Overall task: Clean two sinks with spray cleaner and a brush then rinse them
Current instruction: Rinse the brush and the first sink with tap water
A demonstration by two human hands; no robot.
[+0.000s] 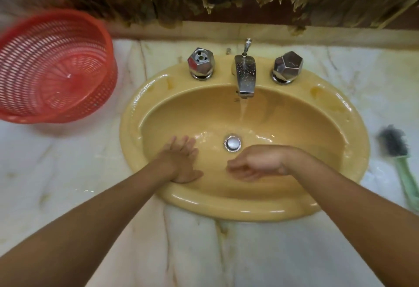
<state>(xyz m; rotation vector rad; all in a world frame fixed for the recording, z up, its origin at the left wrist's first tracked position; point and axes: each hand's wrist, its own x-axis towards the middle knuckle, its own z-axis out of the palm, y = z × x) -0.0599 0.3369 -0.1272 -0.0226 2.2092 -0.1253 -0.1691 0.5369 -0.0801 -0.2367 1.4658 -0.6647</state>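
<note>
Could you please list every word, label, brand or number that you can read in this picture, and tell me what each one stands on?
No text here is readable.
Sink: a tiny dark mark on its back wall, just under the spout, is too small and blurred to read.
Spout, red basket and brush: no lettering shows on them.

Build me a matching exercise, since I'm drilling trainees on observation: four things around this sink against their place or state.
1 basket; 2 brush; 3 tap; 4 left hand.
A running water; B flat inside the sink; C on the counter, right of the sink; D on the counter, left of the sink.
Pairs: 1-D, 2-C, 3-A, 4-B.
</note>
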